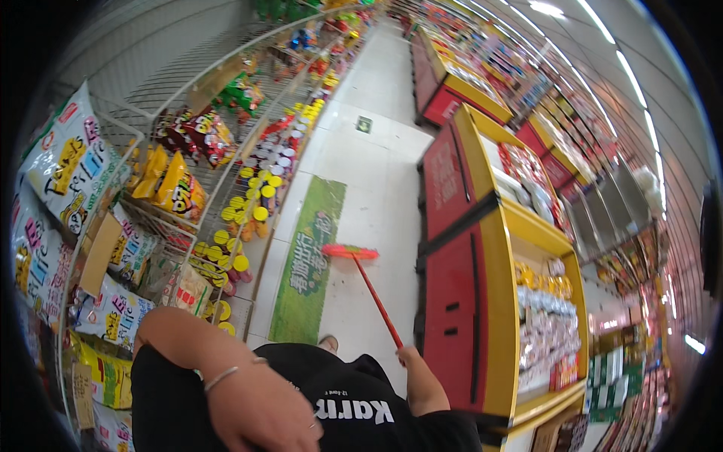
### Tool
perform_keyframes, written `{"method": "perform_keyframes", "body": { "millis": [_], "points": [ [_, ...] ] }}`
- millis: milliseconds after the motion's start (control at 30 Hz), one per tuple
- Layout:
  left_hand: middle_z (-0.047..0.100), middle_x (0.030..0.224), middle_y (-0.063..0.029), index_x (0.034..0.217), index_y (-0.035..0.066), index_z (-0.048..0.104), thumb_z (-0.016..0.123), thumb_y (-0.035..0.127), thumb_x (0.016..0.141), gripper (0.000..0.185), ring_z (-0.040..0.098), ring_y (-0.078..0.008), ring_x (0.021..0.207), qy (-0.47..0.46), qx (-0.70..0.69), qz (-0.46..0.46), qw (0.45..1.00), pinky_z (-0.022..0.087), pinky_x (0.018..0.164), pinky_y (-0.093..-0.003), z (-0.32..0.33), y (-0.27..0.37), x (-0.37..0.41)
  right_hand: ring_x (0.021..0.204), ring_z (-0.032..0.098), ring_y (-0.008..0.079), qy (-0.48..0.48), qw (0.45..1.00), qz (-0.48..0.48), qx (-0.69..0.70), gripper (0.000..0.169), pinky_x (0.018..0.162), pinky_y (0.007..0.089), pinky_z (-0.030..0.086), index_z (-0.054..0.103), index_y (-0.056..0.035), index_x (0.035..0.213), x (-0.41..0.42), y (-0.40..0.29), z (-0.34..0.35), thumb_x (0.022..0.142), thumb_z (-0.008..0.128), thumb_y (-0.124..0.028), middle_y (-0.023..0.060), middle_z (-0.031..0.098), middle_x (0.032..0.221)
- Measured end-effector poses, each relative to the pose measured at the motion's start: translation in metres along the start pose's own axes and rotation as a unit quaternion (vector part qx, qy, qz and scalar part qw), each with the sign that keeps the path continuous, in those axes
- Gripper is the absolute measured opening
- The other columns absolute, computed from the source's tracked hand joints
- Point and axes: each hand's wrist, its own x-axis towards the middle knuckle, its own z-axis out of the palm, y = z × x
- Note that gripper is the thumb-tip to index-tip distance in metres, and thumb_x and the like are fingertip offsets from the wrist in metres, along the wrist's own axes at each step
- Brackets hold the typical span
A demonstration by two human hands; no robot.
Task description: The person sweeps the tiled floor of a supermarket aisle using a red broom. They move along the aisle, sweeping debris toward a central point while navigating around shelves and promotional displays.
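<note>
My right hand [409,357] is wrapped around the upper part of a broom's red handle [377,299]. The broom's pinkish-red head [351,252] rests on the tiled floor ahead of me, its left end over a green floor decal [309,271] that bears writing. Close to the camera, my left hand [262,409] is raised in front of my black shirt, with a bangle on the wrist and a ring on a finger. Its fingertips run out of sight at the bottom, so I cannot tell whether it holds anything.
Wire shelves of snack bags [181,189] and yellow-capped bottles [240,263] line the left side. Red and yellow display units [452,316] with packaged goods border the right. Between them a white tiled aisle [370,186] runs ahead. My shoe [328,342] shows below my shirt.
</note>
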Motion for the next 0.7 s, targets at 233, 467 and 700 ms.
{"method": "perform_keyframes", "body": {
  "millis": [233,467,700],
  "points": [
    [0.046,0.061,-0.0086,0.066,0.006,0.045,0.049,0.026,0.076,0.023,0.048,-0.0242,0.057,-0.144,-0.02,0.053,0.988,0.037,0.05,-0.0327,0.018,0.001,0.0,0.054,0.056,0.019,0.042,0.995,-0.021,-0.092,0.021,0.051,0.0297,0.043,0.057,-0.0021,0.075,-0.113,-0.003,-0.031,0.068,0.045,-0.017,0.008,0.056,0.061],
    [0.05,0.059,-0.0065,0.068,0.005,0.052,0.051,0.025,0.076,0.021,0.05,-0.0215,0.055,-0.041,-0.122,0.016,0.992,0.038,0.049,-0.0288,0.011,-0.08,0.01,0.037,0.045,0.015,0.062,0.997,-0.043,-0.028,0.024,0.037,0.0277,0.036,0.052,-0.0001,0.068,-0.208,0.144,-0.039,0.064,0.057,-0.023,0.0056,0.047,0.048],
    [0.047,0.054,-0.0055,0.063,0.003,0.046,0.048,0.027,0.078,0.028,0.043,-0.0159,0.051,-0.03,-0.157,-0.12,0.98,0.034,0.049,-0.0252,0.034,-0.129,0.064,0.073,0.055,0.0289,0.014,0.996,0.08,-0.034,0.039,0.064,0.0362,0.041,0.057,-0.0024,0.077,-0.25,0.236,-0.024,0.067,0.05,-0.039,0.0165,0.057,0.071]
  ]
}}
